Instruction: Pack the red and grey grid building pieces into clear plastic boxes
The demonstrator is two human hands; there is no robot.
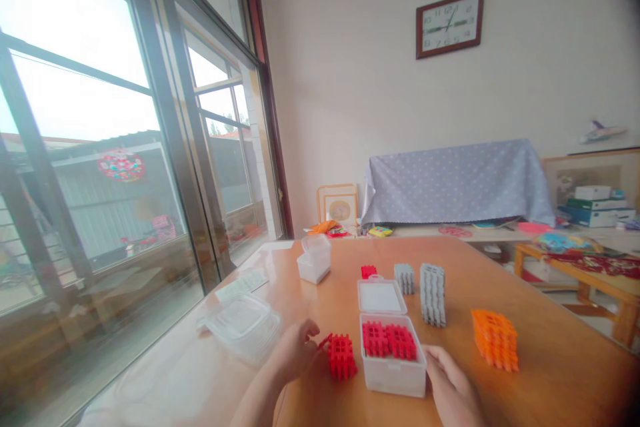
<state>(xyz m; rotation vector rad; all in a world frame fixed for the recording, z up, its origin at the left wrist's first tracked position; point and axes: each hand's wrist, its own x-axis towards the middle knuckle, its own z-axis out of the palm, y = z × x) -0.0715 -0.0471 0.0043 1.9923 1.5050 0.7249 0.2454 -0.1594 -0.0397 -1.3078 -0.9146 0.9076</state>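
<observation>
A red stack (343, 357) is being pinched at its edge by the left hand (295, 351), while the box (395, 377) between both hands is being held by the right hand (450, 387), fingers pressed together.

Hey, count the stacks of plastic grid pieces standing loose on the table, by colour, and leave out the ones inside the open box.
Red stacks: 2
Grey stacks: 2
Orange stack: 1
Total: 5
</observation>
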